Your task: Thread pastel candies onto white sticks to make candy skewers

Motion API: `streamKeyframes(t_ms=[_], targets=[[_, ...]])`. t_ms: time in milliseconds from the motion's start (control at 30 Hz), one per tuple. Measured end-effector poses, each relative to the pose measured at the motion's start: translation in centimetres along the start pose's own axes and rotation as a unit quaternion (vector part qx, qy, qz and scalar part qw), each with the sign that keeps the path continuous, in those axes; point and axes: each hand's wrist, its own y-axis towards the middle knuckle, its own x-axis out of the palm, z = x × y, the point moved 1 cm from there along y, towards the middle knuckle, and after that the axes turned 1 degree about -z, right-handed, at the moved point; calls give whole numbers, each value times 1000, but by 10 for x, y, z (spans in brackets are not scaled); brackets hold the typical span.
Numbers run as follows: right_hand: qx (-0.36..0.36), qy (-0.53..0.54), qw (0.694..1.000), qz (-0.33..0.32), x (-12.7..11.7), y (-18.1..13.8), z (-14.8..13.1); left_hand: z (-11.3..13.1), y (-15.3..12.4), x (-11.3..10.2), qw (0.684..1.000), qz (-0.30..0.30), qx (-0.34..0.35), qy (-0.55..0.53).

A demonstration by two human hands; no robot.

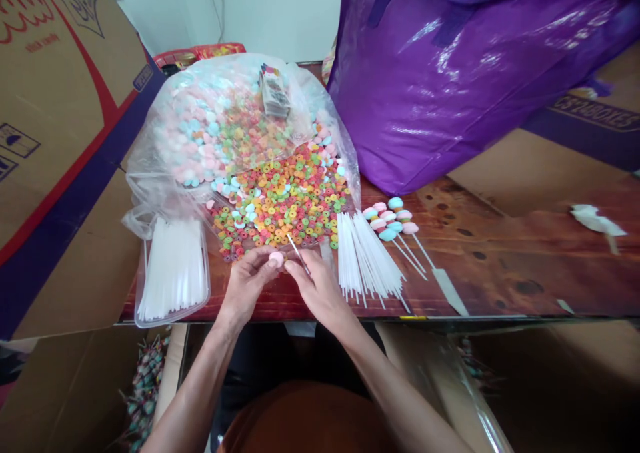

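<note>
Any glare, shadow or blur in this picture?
Head view: white glare streaks the shiny purple plastic bag; head view: shadow dims the space under the reddish-brown wooden table, details indistinct at lower right; head view: the pale-pink round sweet in the bare left hand looks slightly soft.

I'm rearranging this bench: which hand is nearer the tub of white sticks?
Left. The left hand is to the tub's right; the right hand is farther right.

Pink candy (276, 258), tilted white stick (295, 248)
</note>
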Motion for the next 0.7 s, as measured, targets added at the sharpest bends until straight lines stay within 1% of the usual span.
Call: streamKeyframes(t_ms=[67, 100, 167, 200, 267, 400, 500, 600, 700], targets=[[-55, -49, 997, 10, 0, -6, -1, -1, 3, -2, 998, 58, -3, -1], [-81, -60, 995, 4, 0, -9, -2, -1, 5, -3, 996, 86, 0, 1], [-114, -66, 991, -18, 2, -14, -2, -2, 7, -3, 992, 122, 18, 7], [-119, -65, 990, -29, 3, -15, -3, -3, 8, -4, 991, 133, 29, 8], [-107, -75, 990, -47, 4, -17, -4, -4, 7, -3, 988, 145, 47, 6], [-48, -141, 986, -78, 7, -19, -6, -8, 5, -3, 986, 151, 67, 9], [-27, -176, 979, -95, 8, -19, -9, -11, 2, -3, 984, 155, 79, 29], [-24, -179, 978, -107, 10, -19, -13, -13, -1, -5, 980, 157, 95, 75], [-9, -148, 984, -98, 16, -21, -17, -15, -7, -10, 960, 166, 143, 171]])
